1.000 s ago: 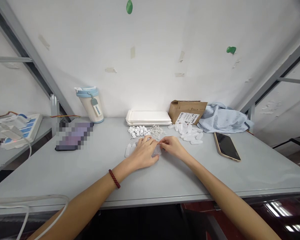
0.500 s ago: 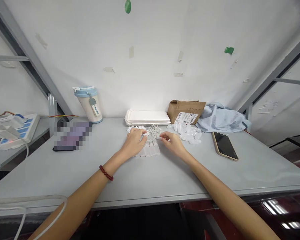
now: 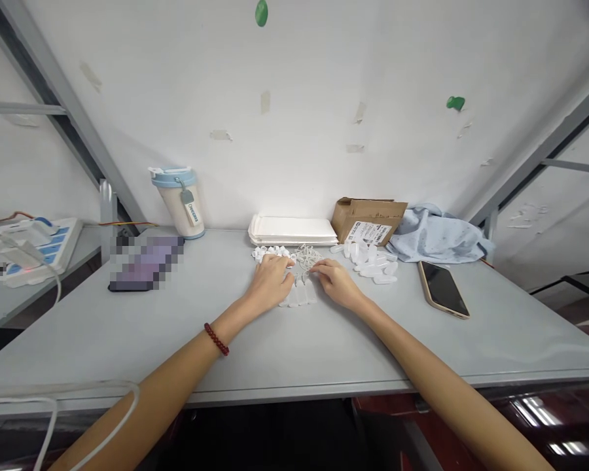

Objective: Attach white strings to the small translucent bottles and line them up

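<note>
My left hand (image 3: 271, 281) is bent over the table beside a pile of small white caps (image 3: 269, 252), fingers curled and thumb near the index finger. Something small may be between them, too little to make out. Opposite it, my right hand (image 3: 338, 284) has its thumb and fingertips drawn together at a heap of thin white cord loops (image 3: 308, 255); what they pinch does not show clearly. Between the hands lies a row of flat translucent plastic sleeves (image 3: 300, 296), partly covered by my left hand. More loose translucent sleeves (image 3: 373, 265) are piled right of my right hand.
Behind the piles lie stacked white envelopes or trays (image 3: 294, 229) and a cardboard box (image 3: 368, 219). A bluish cloth (image 3: 436, 232) and a phone (image 3: 444, 288) are at right. Leftward are a tumbler (image 3: 179, 203), a blurred dark flat item (image 3: 147, 263) and a white cable (image 3: 122, 386).
My left hand has shifted slightly right and now covers more of the sleeve row. My right hand stays by the cord loops. The whole view has moved a little.
</note>
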Motion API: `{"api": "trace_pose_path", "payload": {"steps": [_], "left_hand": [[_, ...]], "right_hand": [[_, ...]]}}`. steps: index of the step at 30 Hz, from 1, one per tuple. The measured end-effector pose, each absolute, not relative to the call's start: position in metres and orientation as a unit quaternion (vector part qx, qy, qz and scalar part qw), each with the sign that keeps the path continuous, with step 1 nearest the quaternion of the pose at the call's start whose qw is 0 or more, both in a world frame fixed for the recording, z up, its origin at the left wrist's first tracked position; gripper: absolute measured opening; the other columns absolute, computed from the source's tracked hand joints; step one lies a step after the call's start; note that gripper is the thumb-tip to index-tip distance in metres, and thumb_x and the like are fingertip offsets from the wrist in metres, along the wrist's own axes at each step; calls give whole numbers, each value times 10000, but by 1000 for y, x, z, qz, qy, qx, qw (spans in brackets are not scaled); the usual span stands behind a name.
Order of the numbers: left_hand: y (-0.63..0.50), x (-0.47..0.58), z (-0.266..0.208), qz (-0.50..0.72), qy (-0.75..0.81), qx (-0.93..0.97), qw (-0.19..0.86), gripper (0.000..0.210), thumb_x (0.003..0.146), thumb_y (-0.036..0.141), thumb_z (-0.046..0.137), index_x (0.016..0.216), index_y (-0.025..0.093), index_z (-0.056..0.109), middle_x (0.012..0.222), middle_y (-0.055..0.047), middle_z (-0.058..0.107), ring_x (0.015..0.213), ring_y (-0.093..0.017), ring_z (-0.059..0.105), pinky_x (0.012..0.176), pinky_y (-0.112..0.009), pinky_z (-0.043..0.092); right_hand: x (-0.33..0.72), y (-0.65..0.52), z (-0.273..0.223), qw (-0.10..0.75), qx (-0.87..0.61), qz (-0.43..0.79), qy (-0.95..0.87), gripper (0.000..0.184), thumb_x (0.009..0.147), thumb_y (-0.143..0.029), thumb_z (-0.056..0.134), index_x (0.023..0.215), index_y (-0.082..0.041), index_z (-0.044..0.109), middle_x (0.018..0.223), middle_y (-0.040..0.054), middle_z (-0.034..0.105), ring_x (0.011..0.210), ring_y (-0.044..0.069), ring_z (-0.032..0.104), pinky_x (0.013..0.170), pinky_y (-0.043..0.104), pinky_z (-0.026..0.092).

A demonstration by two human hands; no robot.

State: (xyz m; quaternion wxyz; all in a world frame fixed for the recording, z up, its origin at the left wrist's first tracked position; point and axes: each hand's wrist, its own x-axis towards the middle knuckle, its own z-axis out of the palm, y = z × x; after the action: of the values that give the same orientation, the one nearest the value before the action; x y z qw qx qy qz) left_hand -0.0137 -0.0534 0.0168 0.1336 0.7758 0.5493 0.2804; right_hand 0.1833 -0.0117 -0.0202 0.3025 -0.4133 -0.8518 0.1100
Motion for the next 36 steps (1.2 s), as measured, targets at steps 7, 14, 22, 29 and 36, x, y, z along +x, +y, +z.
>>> {"api": "trace_pose_path", "payload": {"steps": [7, 14, 22, 29, 36], "left_hand": [[-68, -4, 13, 198, 408, 886, 97, 356, 876, 369, 452, 1184, 217, 546, 1309, -72, 522, 1299, -332, 285, 1007, -550, 277], [-70, 1, 5, 174, 400, 898, 62, 320, 856, 299, 482, 1151, 191, 543, 1253, -101, 543, 1288, -343, 291, 955, -545, 320], [-71, 2, 7, 174, 414, 892, 57, 311, 857, 301, 483, 1139, 187, 551, 1233, -107, 546, 1272, -340, 309, 961, -535, 334], [-72, 2, 9, 176, 417, 889, 70, 327, 843, 285, 496, 1150, 185, 552, 1196, -110, 565, 1256, -334, 325, 967, -534, 333], [-72, 3, 10, 176, 423, 886, 75, 339, 834, 277, 495, 1155, 187, 557, 1207, -113, 562, 1254, -336, 328, 960, -537, 335]], "right_hand": [[182, -15, -18, 294, -435, 126, -842, 356, 774, -2, 410, 955, -139, 684, 979, 111, 624, 962, 210, 550, 895, 361, 427], [181, -17, -17, 298, -453, 142, -828, 350, 778, -11, 429, 987, -148, 674, 971, 98, 574, 938, 191, 553, 880, 342, 431], [180, -18, -14, 284, -445, 149, -836, 327, 795, -15, 426, 1001, -101, 665, 960, 118, 589, 927, 197, 558, 869, 336, 433], [182, -16, -17, 298, -466, 121, -824, 306, 779, -22, 434, 951, -117, 669, 958, 115, 601, 908, 201, 564, 854, 343, 439], [189, -11, -15, 363, -502, 98, -779, 310, 766, -100, 458, 998, -147, 657, 975, 98, 592, 895, 207, 563, 832, 358, 453]]}}
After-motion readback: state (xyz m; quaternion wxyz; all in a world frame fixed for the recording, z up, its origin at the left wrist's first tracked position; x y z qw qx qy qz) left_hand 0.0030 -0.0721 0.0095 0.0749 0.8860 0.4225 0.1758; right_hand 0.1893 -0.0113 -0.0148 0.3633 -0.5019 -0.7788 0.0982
